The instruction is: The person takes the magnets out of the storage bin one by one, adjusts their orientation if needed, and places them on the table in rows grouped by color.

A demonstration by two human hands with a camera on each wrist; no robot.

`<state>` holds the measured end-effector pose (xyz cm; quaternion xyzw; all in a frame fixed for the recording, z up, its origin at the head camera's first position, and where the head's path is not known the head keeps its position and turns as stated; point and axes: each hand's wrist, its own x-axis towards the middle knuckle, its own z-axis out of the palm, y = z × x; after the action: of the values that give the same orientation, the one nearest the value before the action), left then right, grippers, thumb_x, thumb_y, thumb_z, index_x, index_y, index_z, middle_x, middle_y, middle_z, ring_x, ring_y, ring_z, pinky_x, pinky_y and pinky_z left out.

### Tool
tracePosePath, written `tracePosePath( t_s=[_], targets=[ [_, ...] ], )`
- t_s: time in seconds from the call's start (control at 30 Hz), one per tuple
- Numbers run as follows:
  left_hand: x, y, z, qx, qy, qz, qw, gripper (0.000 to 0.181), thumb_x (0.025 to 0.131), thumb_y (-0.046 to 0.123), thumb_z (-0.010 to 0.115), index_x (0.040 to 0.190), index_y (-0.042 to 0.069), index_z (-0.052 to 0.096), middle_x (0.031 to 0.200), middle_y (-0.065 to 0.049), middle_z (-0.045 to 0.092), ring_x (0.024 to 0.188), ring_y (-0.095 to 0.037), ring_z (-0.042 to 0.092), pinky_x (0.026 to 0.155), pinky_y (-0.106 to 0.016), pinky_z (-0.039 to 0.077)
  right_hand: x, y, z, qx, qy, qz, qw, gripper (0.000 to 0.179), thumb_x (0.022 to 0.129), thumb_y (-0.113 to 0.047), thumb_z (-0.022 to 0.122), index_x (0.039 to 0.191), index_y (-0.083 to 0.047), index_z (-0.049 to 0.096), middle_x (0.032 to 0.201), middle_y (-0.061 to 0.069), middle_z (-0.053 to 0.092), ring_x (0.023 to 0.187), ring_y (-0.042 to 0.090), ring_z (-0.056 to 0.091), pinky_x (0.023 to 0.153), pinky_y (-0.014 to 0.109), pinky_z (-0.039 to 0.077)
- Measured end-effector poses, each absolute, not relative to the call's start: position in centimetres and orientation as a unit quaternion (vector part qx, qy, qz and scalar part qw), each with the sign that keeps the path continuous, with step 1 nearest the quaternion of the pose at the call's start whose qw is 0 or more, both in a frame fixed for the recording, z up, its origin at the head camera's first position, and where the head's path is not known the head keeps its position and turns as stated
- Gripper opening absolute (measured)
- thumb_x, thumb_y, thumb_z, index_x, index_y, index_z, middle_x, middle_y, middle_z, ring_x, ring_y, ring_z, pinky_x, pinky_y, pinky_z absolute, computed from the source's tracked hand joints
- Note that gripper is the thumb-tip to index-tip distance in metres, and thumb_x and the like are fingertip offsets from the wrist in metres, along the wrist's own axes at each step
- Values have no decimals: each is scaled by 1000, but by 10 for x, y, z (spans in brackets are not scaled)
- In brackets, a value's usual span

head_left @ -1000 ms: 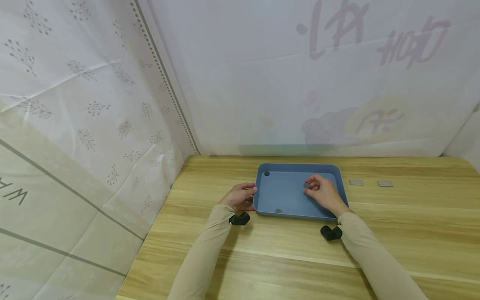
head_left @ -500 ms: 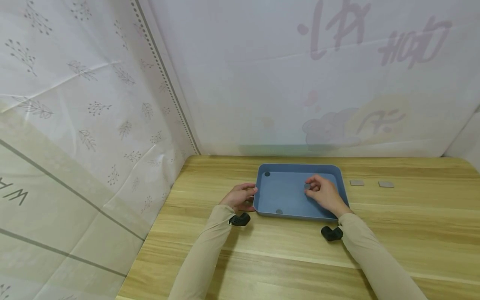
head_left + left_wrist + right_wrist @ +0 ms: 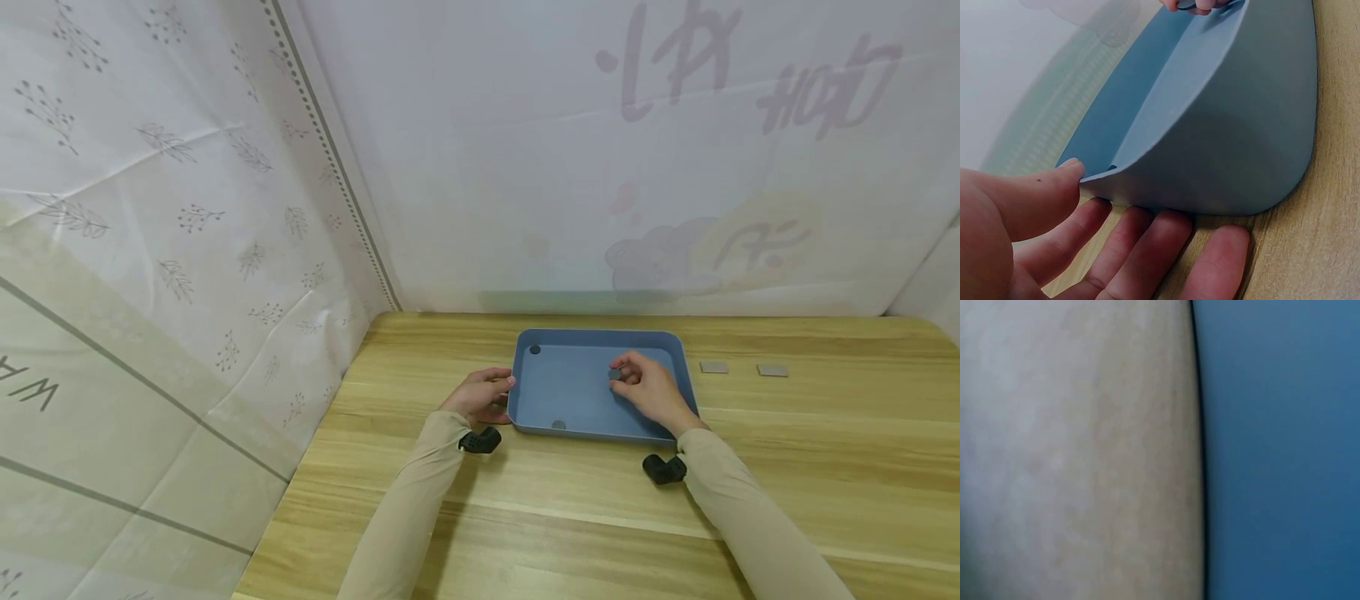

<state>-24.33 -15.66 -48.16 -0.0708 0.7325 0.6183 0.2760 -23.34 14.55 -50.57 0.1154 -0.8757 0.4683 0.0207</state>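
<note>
A shallow blue tray [image 3: 570, 379] stands on the wooden table. At its left end my left hand [image 3: 478, 393] holds it, thumb [image 3: 1066, 181] at the rim and fingers [image 3: 1154, 244] against the outer wall. Over the tray's right half, my right hand [image 3: 645, 387] pinches a small dark grey disc [image 3: 614, 375] between thumb and fingertips. Two similar discs lie in the tray: one disc [image 3: 535, 350] in the far left corner, another disc [image 3: 558, 425] along the near wall. The right wrist view shows only blurred skin beside blue tray surface.
Two flat grey rectangular pieces [image 3: 714, 367] [image 3: 772, 371] lie on the table [image 3: 570, 517] to the right of the tray. Behind the table hangs a pale printed curtain [image 3: 480, 167], and another patterned sheet [image 3: 187, 292] hangs on the left.
Both hands keep their places and grips. The disc in my right hand appears tilted a little flatter than before. The rest looks the same.
</note>
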Motion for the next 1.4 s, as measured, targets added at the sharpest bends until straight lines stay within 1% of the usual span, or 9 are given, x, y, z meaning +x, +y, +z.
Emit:
tracePosePath(
  t_s=[0.4,0.67,0.97,1.0,1.1,1.17,1.23,1.33,1.4],
  targets=[
    [-242,-156,-482,-73,732,618,277,43,91,26,53,131,14,44,105,-14,61,81,-21,63,63,-36,53,-231,147,-506,117,-873,474,18,26,82,-18,65,106,-11,58,88,3,62,74,18,54,65,30,45],
    [-243,-155,-483,-80,732,619,274,44,90,27,55,131,15,45,104,-12,61,82,-20,62,62,-35,53,-228,147,-501,119,-871,477,14,27,83,-19,64,108,-10,57,91,4,60,78,18,55,68,32,45],
    [-241,-155,-481,-82,728,623,274,44,90,26,54,131,13,44,106,-13,60,84,-21,62,64,-36,53,-226,147,-496,141,-869,473,35,26,83,-22,64,106,-10,58,86,2,60,72,16,55,60,27,46],
    [-239,-155,-477,-81,728,622,275,44,91,25,54,132,13,44,107,-14,60,86,-22,62,66,-38,53,-226,148,-495,144,-869,472,37,26,83,-22,64,106,-10,58,85,2,60,71,16,55,59,27,46],
    [-239,-156,-477,-74,733,619,274,46,90,27,54,132,12,43,108,-14,59,86,-22,62,65,-38,53,-226,149,-493,150,-870,468,36,26,84,-24,63,106,-11,57,83,1,59,67,15,55,57,28,46],
    [-236,-155,-470,-70,736,614,275,46,91,26,52,133,11,41,110,-16,58,88,-23,61,69,-40,53,-226,149,-490,152,-871,466,36,27,84,-25,63,106,-11,57,83,0,58,66,14,54,57,28,46],
    [-235,-155,-467,-68,738,611,276,47,92,26,52,134,11,40,112,-16,58,89,-23,61,71,-41,52,-224,150,-487,154,-872,463,38,28,84,-26,63,107,-11,57,84,0,59,66,13,55,57,28,45],
    [-230,-154,-457,-68,736,611,283,46,93,24,49,135,10,39,115,-18,56,92,-25,59,78,-45,50,-223,152,-484,159,-874,458,47,28,84,-27,63,107,-12,57,85,0,59,67,12,54,57,28,45],
    [-231,-154,-458,-68,735,612,283,46,93,24,49,136,10,38,116,-18,55,92,-25,59,78,-45,50,-222,155,-483,160,-876,452,50,27,85,-28,62,107,-15,57,85,0,58,68,11,54,57,27,45]
  ],
)
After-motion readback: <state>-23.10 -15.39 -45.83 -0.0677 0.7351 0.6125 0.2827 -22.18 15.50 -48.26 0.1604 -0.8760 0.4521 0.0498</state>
